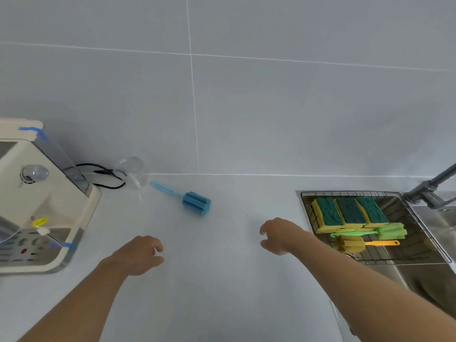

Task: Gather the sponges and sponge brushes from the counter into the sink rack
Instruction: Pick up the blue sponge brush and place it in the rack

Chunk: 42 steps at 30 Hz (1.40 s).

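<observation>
A blue sponge brush [195,203] lies on the white counter, its handle pointing back left toward the wall. In the wire sink rack [305,206] at the right lie three yellow-and-green sponges [350,213], a green sponge brush [392,231] and a yellow sponge brush [351,244] with an orange handle. My left hand [142,254] hovers over the counter, below and left of the blue brush, fingers loosely curled and holding nothing. My right hand [278,234] hangs just left of the rack, fingers apart and empty.
A cream water dispenser [42,201] stands at the left with a black cable behind it. A clear glass [132,172] lies near the wall beside the blue brush's handle. A grey tap [429,187] rises behind the steel sink [424,275].
</observation>
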Available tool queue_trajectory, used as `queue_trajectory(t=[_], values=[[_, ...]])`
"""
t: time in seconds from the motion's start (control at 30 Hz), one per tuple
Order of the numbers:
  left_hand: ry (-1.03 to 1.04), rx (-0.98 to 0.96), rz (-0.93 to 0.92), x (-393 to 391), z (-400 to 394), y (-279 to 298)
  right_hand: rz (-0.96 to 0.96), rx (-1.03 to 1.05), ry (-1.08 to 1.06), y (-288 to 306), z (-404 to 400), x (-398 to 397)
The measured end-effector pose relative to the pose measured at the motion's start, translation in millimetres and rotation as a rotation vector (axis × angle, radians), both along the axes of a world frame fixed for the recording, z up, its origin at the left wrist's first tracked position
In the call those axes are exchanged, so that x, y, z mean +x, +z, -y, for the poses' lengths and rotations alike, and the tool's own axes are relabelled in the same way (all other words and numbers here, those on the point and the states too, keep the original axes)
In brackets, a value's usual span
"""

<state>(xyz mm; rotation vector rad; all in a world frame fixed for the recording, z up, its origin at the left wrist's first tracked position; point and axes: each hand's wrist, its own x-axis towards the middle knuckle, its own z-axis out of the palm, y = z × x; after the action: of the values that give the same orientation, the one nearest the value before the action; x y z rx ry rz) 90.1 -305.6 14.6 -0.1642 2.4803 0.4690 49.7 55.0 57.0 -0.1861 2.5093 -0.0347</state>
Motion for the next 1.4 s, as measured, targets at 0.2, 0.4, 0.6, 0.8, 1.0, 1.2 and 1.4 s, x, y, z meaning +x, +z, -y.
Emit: queue_trajectory(t=[0.2,0.4,0.6,0.8,1.0,1.2,1.4], values=[[0.249,0.204,-0.117,-13,-4,-12,-0.007,-0.093,-0.01,-6,31,-29],[0.564,0.455,-0.19,-35,-38,-23,-0.016,-0.244,-0.093,-22,59,-55],[0.901,0.737,-0.112,-72,-66,-38,0.009,-0.447,-0.23,-43,89,-81],[1.188,0.932,-0.094,-100,-86,-43,0.038,-0.588,-0.299,-63,121,-105],[1.304,1.058,-0.05,-110,-93,-45,0.021,-0.624,-0.308,-75,136,-120],[1.315,1.112,-0.058,-108,-97,-42,0.057,-0.813,-0.452,-75,134,-113],[1.264,1.21,-0.068,-84,-101,-27,0.099,-0.983,-0.59,-64,119,-90]])
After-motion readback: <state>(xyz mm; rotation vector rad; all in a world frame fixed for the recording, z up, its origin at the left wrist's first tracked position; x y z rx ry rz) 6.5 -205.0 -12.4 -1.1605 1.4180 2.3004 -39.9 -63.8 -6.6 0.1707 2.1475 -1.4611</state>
